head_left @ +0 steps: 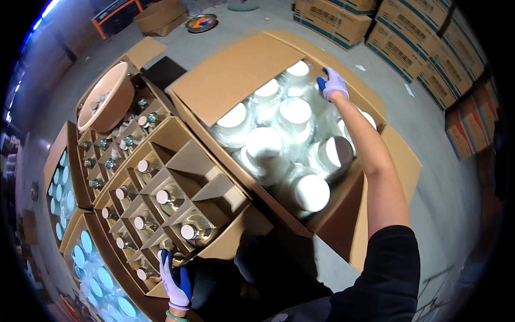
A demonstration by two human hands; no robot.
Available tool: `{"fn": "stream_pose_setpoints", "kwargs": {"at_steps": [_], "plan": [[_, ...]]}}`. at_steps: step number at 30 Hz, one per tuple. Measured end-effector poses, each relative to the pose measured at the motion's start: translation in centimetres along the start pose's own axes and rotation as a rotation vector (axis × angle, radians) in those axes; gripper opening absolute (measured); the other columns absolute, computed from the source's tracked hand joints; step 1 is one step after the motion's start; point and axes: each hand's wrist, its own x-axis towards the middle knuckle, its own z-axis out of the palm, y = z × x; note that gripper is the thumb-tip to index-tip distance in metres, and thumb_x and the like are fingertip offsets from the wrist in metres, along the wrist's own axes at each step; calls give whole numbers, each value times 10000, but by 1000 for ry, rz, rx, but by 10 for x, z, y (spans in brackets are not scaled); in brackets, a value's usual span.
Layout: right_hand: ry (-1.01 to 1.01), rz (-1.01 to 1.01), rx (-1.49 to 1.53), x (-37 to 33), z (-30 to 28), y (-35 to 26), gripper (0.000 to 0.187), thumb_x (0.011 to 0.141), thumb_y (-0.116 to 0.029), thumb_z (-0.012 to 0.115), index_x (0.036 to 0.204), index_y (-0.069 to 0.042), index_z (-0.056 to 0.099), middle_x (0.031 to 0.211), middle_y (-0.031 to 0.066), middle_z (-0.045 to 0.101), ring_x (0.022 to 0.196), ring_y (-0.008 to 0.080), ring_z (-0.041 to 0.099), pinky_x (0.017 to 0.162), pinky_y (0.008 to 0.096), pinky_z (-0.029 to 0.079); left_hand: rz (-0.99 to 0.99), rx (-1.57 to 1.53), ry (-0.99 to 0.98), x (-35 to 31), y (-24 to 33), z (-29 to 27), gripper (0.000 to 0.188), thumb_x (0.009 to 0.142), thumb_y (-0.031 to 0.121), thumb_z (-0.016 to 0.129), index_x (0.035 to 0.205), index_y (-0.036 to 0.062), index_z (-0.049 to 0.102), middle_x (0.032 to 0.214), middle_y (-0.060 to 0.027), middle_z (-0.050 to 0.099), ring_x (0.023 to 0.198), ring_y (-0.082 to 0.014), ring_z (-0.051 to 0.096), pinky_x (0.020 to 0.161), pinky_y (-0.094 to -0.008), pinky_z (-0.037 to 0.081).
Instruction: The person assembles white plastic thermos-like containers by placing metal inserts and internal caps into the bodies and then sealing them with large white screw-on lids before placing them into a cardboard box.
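Both my hands wear lavender gloves with blue palms. My left hand [175,283] is at the near edge of a divided carton [217,185], its fingers stretched out beside a clear glass bottle [169,245]; I see nothing held in it. Several white-capped bottles stand in that carton's compartments, and others hold nothing. My right hand [333,86] reaches to the far right side of a large open carton [230,80], fingers apart, with nothing visible in them. Inside are several clear, plastic-wrapped containers with white tops [296,111]; some are upright, others tilted.
Left of me are cartons of light-blue-lidded items [105,276] and another divided carton of bottles [99,161], with a peach basin [104,99] on it. Taped cartons [407,43] are stacked at the far right. A round metal tray [202,23] lies on the floor.
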Motion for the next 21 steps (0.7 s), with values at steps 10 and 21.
{"fn": "stream_pose_setpoints", "kwargs": {"at_steps": [10,21], "plan": [[-499,363,-537,16,6,-59,393,885,-404,589,1211,-212,698,1324,83,631,1231,290,597,964,497,506,81,1,120,14,-3,-22,534,845,124,701,1337,17,524,1385,-246,506,1268,-429,485,1068,-470,395],[38,-141,-97,113,-70,20,224,922,-158,620,1089,-9,637,1084,154,652,995,225,603,859,359,471,133,12,255,-22,-12,-16,535,869,191,703,1354,70,515,1414,-249,466,1274,-438,466,1062,-485,390]]}}
